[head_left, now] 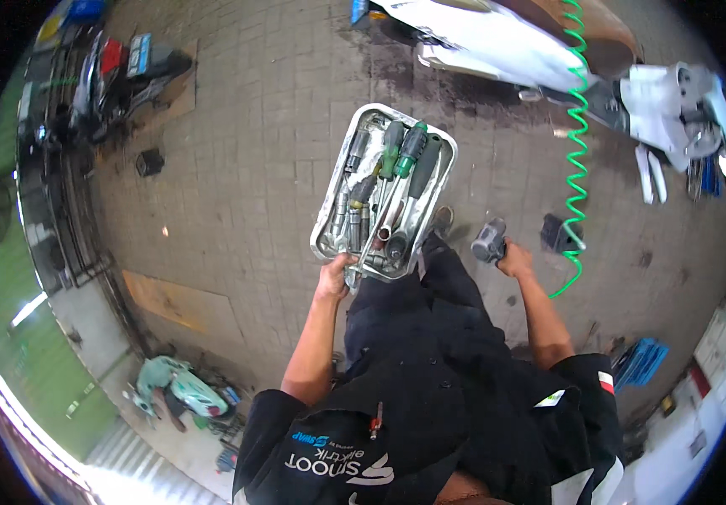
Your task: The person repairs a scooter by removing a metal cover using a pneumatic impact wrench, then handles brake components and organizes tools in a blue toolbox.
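Observation:
My left hand (336,274) grips the near left corner of a silver metal tray (448,153), held out in front of me at waist height. In the tray lie several green-handled screwdrivers (412,148), a grey-handled ratchet (422,177) and several sockets (354,229). My right hand (514,259) is closed on a grey impact gun (488,240), held low to the right of my legs. A green coiled air hose (576,168) hangs just right of the gun; whether it is attached to it I cannot tell.
A white scooter (497,46) with loose white panels (651,174) is at the upper right. A dark motorbike (123,88) stands upper left, a mint scooter (190,387) lower left. Cardboard (178,303) and a black block (150,162) lie on the paving; a blue case (640,362) is at right.

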`<action>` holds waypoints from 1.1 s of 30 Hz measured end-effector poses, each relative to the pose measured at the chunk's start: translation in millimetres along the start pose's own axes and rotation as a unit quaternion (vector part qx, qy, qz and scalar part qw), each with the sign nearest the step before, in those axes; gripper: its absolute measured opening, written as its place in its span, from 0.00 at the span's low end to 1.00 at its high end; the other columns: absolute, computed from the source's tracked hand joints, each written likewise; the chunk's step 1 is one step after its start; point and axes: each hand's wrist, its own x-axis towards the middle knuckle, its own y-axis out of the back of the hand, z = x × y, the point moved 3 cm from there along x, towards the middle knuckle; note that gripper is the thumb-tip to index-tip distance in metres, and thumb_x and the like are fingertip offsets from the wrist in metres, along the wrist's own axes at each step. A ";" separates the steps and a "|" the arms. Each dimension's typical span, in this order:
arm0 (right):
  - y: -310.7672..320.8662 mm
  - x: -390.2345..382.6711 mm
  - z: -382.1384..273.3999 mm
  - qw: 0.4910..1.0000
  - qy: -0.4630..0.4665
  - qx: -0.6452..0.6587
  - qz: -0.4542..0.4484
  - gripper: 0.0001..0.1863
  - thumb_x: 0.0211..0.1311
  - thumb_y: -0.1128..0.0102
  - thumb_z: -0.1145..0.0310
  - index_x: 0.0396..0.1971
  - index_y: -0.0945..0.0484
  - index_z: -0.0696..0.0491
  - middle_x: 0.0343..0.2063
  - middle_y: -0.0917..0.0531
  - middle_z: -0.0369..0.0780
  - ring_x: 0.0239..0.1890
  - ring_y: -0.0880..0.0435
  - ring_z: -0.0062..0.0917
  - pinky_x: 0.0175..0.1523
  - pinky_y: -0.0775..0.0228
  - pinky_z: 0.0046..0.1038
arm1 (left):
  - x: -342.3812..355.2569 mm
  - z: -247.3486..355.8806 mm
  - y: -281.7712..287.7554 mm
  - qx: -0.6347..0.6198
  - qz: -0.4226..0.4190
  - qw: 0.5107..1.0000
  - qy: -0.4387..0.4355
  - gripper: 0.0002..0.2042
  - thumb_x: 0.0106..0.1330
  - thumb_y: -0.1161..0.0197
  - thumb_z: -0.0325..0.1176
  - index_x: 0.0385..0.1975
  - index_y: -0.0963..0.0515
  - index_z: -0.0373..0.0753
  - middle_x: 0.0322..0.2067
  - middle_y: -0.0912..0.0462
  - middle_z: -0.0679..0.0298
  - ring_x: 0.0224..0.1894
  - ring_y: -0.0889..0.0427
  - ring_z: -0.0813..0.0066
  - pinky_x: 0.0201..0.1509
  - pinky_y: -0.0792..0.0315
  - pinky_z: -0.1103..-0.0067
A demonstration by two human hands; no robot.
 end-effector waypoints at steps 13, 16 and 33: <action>-114.6 -17.7 -72.3 0.961 -0.137 0.238 0.004 0.26 0.40 0.34 0.61 0.44 0.20 0.55 0.40 0.15 0.49 0.46 0.16 0.41 0.50 0.23 0.39 | 126.2 97.7 96.6 0.251 -0.184 0.939 0.144 0.13 0.54 0.36 0.28 0.40 0.19 0.32 0.36 0.16 0.63 0.38 0.20 0.72 0.44 0.26 0.74; -114.0 -1.9 -91.1 0.985 -0.147 0.031 -0.087 0.28 0.40 0.32 0.60 0.46 0.19 0.53 0.44 0.15 0.48 0.49 0.16 0.39 0.52 0.22 0.39 | 147.2 131.5 85.2 0.353 -0.213 0.905 0.108 0.12 0.54 0.35 0.30 0.38 0.18 0.32 0.36 0.16 0.64 0.40 0.19 0.72 0.47 0.26 0.75; -156.2 128.2 -192.8 0.953 -0.085 0.053 0.288 0.30 0.40 0.36 0.71 0.50 0.28 0.58 0.32 0.15 0.49 0.40 0.16 0.46 0.47 0.25 0.43 | 440.4 161.7 76.6 0.626 -0.407 0.665 -0.022 0.06 0.61 0.38 0.31 0.30 0.18 0.35 0.27 0.19 0.64 0.30 0.22 0.76 0.36 0.26 0.76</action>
